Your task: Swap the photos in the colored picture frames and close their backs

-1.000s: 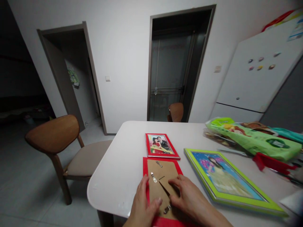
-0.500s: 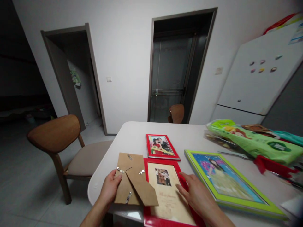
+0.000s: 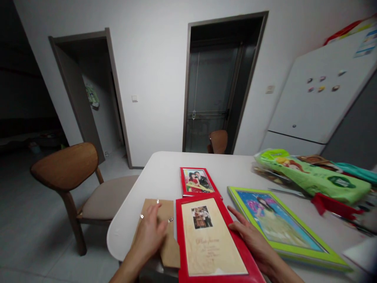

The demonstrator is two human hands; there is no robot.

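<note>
Red frame [image 3: 212,243] lies flat at the counter [image 3: 165,173] near edge, insert side up, long axis running from near edge to far, top tipped slightly left. It sits between the two hands. Right hand [image 3: 253,243]: flat, fingers apart, touching the frame's right rim, not gripping. Left hand [image 3: 150,234]: flat and spread on the backing [image 3: 171,251], pressing, not clamped. The backing touches the frame's left rim and overhangs the near edge a bit. Small frame [image 3: 198,181] just beyond the top end; green frame [image 3: 279,226] just right of the right hand. Chair [image 3: 67,169] off the left edge.
</note>
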